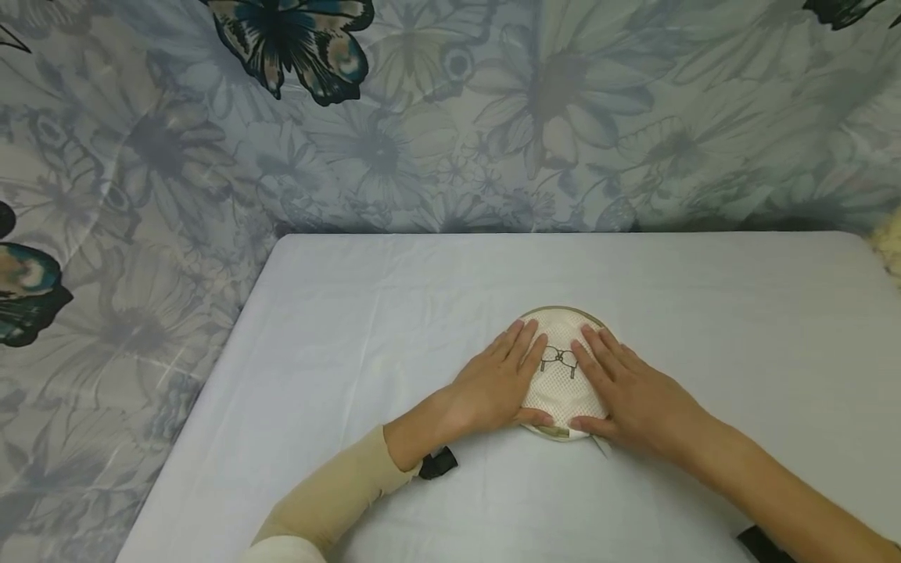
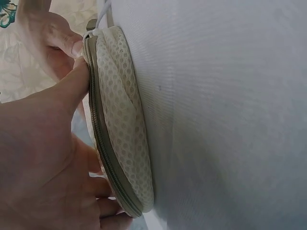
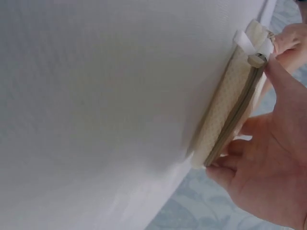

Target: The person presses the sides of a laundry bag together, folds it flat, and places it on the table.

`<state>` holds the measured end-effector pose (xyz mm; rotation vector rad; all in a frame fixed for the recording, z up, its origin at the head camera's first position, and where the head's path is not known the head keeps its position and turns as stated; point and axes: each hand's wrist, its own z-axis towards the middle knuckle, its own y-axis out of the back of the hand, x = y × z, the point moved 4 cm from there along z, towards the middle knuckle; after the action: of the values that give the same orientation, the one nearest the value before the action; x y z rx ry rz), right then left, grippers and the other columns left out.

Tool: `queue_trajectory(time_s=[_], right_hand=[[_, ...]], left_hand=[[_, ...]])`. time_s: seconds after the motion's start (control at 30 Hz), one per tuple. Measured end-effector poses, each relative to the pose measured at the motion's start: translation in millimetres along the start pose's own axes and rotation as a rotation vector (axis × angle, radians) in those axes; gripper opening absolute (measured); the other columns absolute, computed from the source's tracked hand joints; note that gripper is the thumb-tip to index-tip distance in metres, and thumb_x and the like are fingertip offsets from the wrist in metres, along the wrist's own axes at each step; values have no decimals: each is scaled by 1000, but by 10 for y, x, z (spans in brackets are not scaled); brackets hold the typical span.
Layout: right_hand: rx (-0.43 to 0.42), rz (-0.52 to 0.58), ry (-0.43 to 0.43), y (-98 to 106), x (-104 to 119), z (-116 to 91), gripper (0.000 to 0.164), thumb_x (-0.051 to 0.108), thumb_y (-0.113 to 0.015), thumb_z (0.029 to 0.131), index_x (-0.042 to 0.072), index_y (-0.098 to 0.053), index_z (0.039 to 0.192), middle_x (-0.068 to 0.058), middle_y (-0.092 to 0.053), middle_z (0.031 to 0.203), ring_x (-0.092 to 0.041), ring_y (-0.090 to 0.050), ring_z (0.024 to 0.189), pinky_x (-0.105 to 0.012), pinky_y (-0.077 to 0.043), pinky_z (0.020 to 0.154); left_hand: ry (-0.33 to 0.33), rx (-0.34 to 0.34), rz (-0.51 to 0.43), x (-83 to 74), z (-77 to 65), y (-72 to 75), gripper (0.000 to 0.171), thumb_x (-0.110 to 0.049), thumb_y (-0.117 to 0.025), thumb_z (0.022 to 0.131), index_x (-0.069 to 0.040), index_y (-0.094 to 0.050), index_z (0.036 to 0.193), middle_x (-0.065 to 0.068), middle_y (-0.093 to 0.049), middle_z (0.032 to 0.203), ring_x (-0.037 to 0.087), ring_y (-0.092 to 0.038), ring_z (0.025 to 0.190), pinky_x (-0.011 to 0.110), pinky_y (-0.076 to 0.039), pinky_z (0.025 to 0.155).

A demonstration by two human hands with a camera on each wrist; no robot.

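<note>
A round cream mesh laundry bag (image 1: 559,395) lies on the white-covered table, with an olive zip round its rim and a small bra drawing on top. My left hand (image 1: 496,387) rests on its left side and my right hand (image 1: 637,399) on its right. Both hands have their fingers extended over the mesh, thumbs towards the near rim. In the left wrist view the zip (image 2: 108,163) curves above the puffed mesh side. The right wrist view shows a zip pull (image 3: 256,60) and a white loop (image 3: 243,42) by the thumb. The palms hide parts of the top.
The white tabletop (image 1: 338,336) stretches around the bag. Behind it and to the left hangs a grey floral fabric (image 1: 422,156) with butterflies. Something yellow (image 1: 888,246) shows at the far right edge. A black strap (image 1: 438,463) is at the left wrist.
</note>
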<state>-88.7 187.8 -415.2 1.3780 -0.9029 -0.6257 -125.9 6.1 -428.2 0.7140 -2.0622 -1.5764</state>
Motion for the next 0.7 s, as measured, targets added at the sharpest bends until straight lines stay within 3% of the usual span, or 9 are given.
queue_trajectory(time_s=[0.33,0.5,0.7], right_hand=[[4,73,-51,36,-48,-30,102,69,-59,87,2,-24,157,-19,-10,164,-45,-16,147,-61,-35,107],[-57,99,-39,62,-63,-47,101,66,-61,88,5,-21,158,-15,-14,165,-42,-15,149,-58,-29,112],[-153,95,13,71,-65,-64,99,60,-65,88,7,-21,159,-16,-19,164,-42,-16,148,-53,-19,118]], left_hand=[[-8,-82,-98,19,-46,43,108,-74,-44,88,-2,-7,159,23,4,163,39,3,150,40,-9,121],[-24,-136,-129,41,-82,67,105,-74,-45,88,-4,-11,159,24,0,163,40,-2,150,41,-13,121],[-22,-139,-161,71,-121,99,101,-74,-44,88,-14,-8,161,20,1,165,40,-2,151,46,-15,121]])
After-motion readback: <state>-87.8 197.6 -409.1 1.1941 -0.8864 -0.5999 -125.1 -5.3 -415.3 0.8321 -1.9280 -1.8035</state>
